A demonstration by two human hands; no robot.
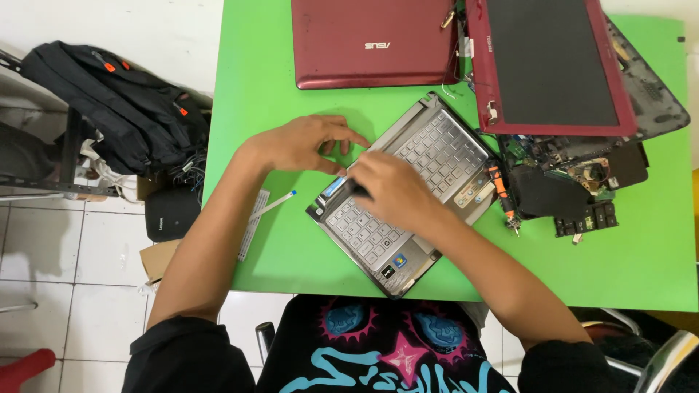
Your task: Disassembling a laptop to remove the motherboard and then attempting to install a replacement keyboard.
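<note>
— Tabletop [291,240], green: what lies on it, largest first?

— Item one, dark red laptop lid [375,44], shut face up, far edge. Item two, red-framed screen panel [550,65], detached, lying over a bared circuit board [575,171]. Item three, silver keyboard deck [408,189], set askew at the near edge, already lifted out of its base.

— And the hands?

— Left hand [302,144] hovers just off the deck's upper left edge, fingers curled, grasping nothing visible. Right hand [393,191] lies on the keys, pinching a small dark piece; what it is cannot be told.

— Smaller lots?

— Orange-handled screwdriver [502,195] beside the deck; flat ribbon cable [275,205], loose. Strip-down looks well advanced; the deck remains in hand.
</note>
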